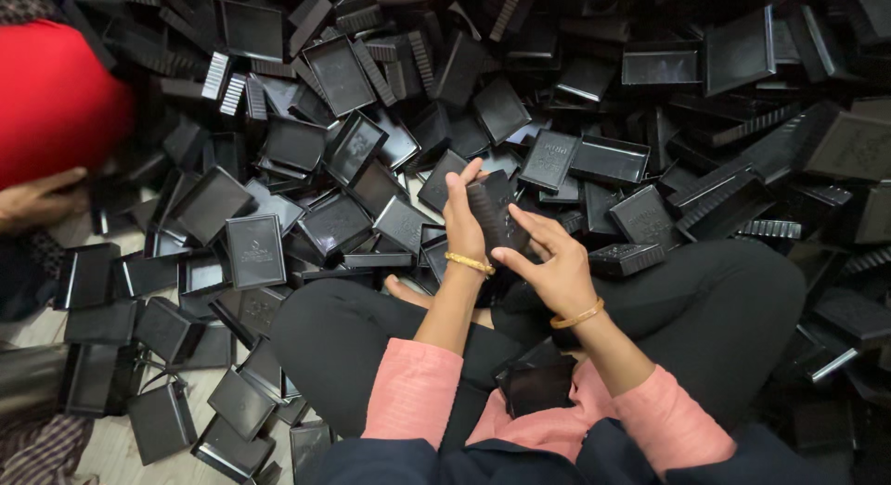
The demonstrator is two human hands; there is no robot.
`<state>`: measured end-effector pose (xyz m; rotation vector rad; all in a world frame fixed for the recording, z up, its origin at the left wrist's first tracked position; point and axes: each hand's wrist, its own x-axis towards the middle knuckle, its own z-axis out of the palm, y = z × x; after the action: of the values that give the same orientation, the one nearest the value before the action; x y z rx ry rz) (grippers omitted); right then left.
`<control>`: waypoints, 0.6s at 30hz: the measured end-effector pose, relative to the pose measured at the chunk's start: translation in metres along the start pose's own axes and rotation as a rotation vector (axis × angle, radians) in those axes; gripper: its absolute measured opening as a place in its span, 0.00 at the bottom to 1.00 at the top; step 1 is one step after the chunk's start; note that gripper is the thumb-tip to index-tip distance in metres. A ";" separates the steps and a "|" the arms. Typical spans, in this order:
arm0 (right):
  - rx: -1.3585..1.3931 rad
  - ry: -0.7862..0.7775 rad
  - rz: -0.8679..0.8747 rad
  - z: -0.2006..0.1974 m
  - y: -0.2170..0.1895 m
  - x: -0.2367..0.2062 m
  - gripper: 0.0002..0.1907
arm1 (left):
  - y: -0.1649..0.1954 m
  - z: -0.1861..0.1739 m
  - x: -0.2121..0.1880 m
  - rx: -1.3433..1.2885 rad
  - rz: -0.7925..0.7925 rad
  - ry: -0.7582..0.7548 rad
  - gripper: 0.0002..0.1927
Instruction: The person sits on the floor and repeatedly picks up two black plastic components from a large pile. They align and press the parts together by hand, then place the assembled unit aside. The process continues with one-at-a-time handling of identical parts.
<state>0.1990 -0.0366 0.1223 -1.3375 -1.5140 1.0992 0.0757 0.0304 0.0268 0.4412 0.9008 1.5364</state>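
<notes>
Where the pale wooden floor (111, 448) shows at the lower left, it is otherwise buried under a sprawling heap of black plastic tray halves (650, 104), some lying open side up, some showing ribbed edges or a faint embossed panel, crowding right up against the seated person's crossed legs in black trousers (742, 299). At the left edge another person's hand (37, 202) rests below a red garment (51, 95). Over the lap, the left hand (462, 220) grips one black ribbed box (497, 216) upright, fingers wrapped around its side, while the right hand (552, 267) touches its lower edge with fingers loosely spread; another dark tray (536, 388) lies in the lap.
</notes>
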 end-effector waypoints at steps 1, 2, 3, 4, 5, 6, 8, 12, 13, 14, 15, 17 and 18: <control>0.082 -0.018 0.005 0.000 0.002 0.001 0.33 | 0.000 0.000 -0.001 -0.054 -0.010 -0.023 0.37; 0.077 -0.047 0.016 -0.001 0.006 0.003 0.33 | 0.001 0.001 -0.002 -0.065 -0.017 -0.055 0.37; 0.069 -0.075 0.030 -0.003 0.010 0.005 0.33 | 0.002 0.001 -0.003 -0.079 -0.026 -0.087 0.38; 0.060 -0.102 0.045 -0.007 0.015 0.008 0.33 | 0.004 0.002 -0.005 -0.093 -0.036 -0.119 0.38; 0.161 -0.163 0.116 -0.012 0.019 0.011 0.33 | 0.007 0.004 -0.007 -0.051 -0.015 -0.128 0.36; 0.263 -0.225 0.187 -0.021 0.024 0.015 0.33 | 0.011 0.005 -0.009 -0.009 0.008 -0.138 0.35; 0.508 -0.307 0.380 -0.039 0.033 0.022 0.31 | 0.024 0.006 -0.011 0.299 0.176 -0.173 0.30; 0.846 -0.340 0.466 -0.056 0.045 0.026 0.18 | 0.055 0.009 -0.006 0.990 0.415 0.003 0.25; 0.874 -0.339 0.387 -0.054 0.046 0.023 0.16 | 0.058 0.011 -0.006 1.070 0.386 0.111 0.28; 0.716 -0.266 0.317 -0.049 0.046 0.021 0.17 | 0.059 0.012 -0.007 1.066 0.423 0.130 0.29; 0.558 -0.191 0.247 -0.042 0.044 0.018 0.19 | 0.059 0.012 -0.009 1.061 0.461 0.147 0.30; 0.339 -0.113 0.164 -0.032 0.034 0.016 0.21 | 0.053 0.010 -0.010 1.044 0.463 0.169 0.31; 0.276 -0.112 0.150 -0.031 0.026 0.018 0.20 | 0.048 0.007 -0.010 1.030 0.427 0.175 0.30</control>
<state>0.2346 -0.0144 0.1066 -1.2288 -1.2989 1.4430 0.0508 0.0254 0.0698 1.3097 1.8091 1.3869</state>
